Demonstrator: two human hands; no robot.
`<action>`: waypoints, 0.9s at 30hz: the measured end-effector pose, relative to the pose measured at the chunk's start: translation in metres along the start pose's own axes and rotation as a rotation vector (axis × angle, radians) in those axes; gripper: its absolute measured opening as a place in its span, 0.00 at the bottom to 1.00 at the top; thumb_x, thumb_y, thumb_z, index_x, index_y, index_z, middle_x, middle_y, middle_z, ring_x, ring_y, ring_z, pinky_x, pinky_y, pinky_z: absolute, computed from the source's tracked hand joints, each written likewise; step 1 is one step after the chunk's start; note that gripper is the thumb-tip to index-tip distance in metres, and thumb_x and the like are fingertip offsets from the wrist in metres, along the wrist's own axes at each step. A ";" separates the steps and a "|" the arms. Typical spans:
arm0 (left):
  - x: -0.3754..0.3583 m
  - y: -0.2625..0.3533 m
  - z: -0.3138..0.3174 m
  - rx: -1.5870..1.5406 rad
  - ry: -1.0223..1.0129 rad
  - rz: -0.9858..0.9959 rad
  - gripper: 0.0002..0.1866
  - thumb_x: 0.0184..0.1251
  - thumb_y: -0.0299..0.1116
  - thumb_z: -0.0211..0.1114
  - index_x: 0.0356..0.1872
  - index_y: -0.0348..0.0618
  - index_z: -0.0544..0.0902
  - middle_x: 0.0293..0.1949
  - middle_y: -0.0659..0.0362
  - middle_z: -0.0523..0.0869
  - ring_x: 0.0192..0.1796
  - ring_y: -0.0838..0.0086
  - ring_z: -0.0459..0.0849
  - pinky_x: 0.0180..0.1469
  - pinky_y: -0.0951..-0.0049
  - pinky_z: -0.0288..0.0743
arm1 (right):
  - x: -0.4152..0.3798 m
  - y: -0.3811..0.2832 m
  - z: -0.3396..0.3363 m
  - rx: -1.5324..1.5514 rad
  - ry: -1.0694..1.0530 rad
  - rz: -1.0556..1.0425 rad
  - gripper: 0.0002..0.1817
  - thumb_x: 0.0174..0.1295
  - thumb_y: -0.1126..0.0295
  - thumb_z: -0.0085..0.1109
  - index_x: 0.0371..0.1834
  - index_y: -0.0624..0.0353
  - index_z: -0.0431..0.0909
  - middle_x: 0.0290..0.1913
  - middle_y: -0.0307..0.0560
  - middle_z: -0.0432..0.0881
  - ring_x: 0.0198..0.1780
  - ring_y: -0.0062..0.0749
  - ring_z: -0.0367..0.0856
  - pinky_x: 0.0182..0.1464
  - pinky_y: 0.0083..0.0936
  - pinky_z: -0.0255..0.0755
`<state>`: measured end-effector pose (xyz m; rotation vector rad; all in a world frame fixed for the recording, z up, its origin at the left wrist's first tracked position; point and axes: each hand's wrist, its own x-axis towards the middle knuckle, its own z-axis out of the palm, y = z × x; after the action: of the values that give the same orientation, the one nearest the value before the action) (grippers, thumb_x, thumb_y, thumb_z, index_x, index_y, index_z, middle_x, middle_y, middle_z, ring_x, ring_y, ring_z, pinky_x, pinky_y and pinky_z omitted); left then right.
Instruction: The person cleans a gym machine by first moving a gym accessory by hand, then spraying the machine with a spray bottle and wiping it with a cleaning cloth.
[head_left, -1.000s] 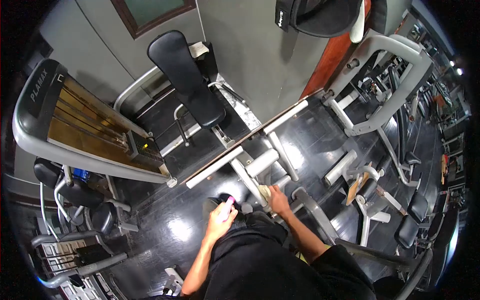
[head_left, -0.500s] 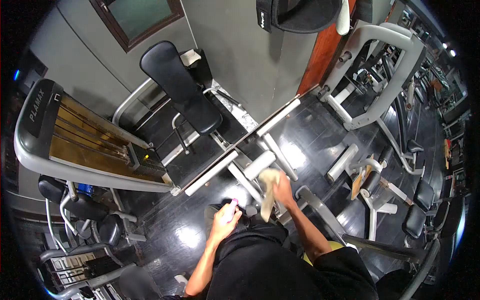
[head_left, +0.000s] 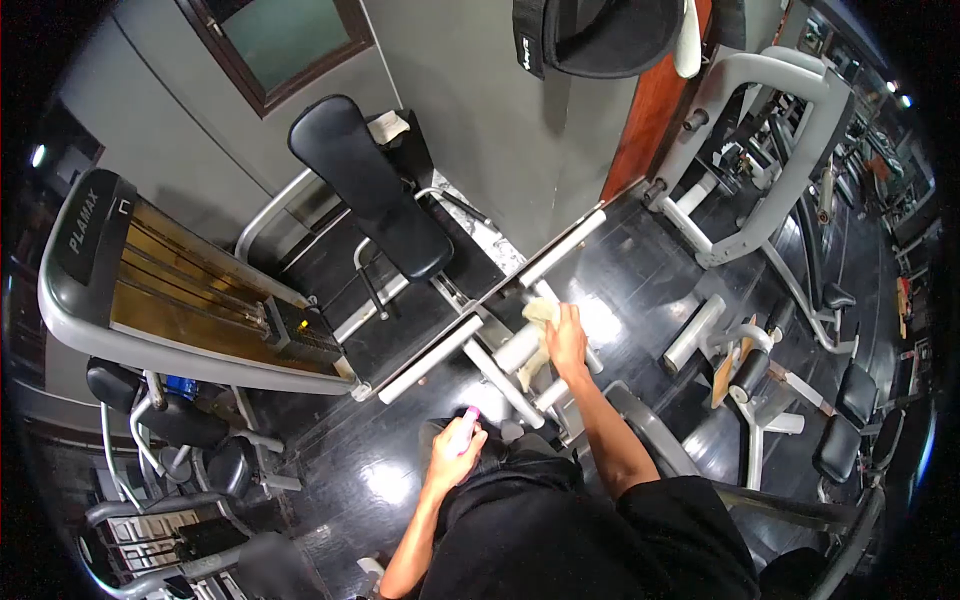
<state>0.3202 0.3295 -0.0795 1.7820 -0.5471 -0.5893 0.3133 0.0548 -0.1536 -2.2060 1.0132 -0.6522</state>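
Note:
My left hand (head_left: 452,462) is closed around a small pale bottle with a pink top (head_left: 468,420), held in front of my body. My right hand (head_left: 568,345) grips a beige cloth (head_left: 541,312) and presses it at the white metal frame (head_left: 515,350) of a gym machine. Part of the cloth hangs down beside that bar. Further white bars (head_left: 430,358) of the same frame run out to the left and upper right of my hands.
A weight-stack machine (head_left: 90,240) stands on the left, with a black padded seat (head_left: 370,190) behind the frame. Grey machine frames (head_left: 740,240) and a black roller pad (head_left: 750,370) are on the right. Dark shiny flooring (head_left: 350,510) lies beneath.
My right hand has moved up and slightly left with the cloth, now against the white bar. The left hand still holds the bottle, slightly lower in view. The camera view has shifted a little.

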 end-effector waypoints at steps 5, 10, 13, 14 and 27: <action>0.000 0.000 -0.003 0.005 -0.016 -0.136 0.06 0.61 0.27 0.64 0.37 0.37 0.78 0.27 0.62 0.79 0.24 0.82 0.78 0.29 0.79 0.73 | -0.009 0.015 0.009 0.150 -0.095 -0.097 0.16 0.54 0.75 0.57 0.47 0.61 0.70 0.45 0.59 0.74 0.46 0.57 0.75 0.48 0.42 0.70; 0.006 0.004 0.002 0.005 -0.018 -0.110 0.06 0.61 0.29 0.64 0.35 0.40 0.77 0.23 0.64 0.79 0.22 0.83 0.77 0.25 0.79 0.71 | 0.034 0.005 0.025 0.381 0.306 0.080 0.18 0.59 0.71 0.53 0.51 0.65 0.67 0.50 0.63 0.73 0.50 0.58 0.74 0.53 0.40 0.68; 0.009 0.010 0.004 0.019 -0.050 -0.116 0.06 0.61 0.28 0.64 0.36 0.40 0.77 0.22 0.64 0.78 0.22 0.83 0.77 0.25 0.80 0.71 | 0.047 -0.004 0.044 0.236 0.337 0.072 0.22 0.63 0.64 0.52 0.56 0.65 0.65 0.50 0.63 0.73 0.52 0.59 0.73 0.53 0.42 0.68; 0.010 0.011 0.005 0.033 -0.072 -0.133 0.06 0.61 0.27 0.64 0.37 0.39 0.78 0.27 0.63 0.79 0.25 0.82 0.78 0.29 0.79 0.73 | 0.042 -0.011 0.039 0.127 0.251 0.145 0.27 0.64 0.58 0.51 0.60 0.66 0.63 0.51 0.62 0.73 0.54 0.58 0.73 0.53 0.43 0.68; 0.017 0.006 0.016 -0.041 -0.087 -0.041 0.06 0.63 0.31 0.65 0.33 0.42 0.77 0.18 0.65 0.77 0.19 0.85 0.75 0.22 0.81 0.68 | -0.061 0.087 -0.014 -0.053 0.099 0.420 0.22 0.61 0.60 0.54 0.53 0.61 0.67 0.50 0.58 0.75 0.50 0.54 0.75 0.50 0.44 0.70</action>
<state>0.3228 0.3056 -0.0796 1.7387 -0.5548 -0.7044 0.2256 0.0540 -0.2159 -1.9291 1.5042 -0.5476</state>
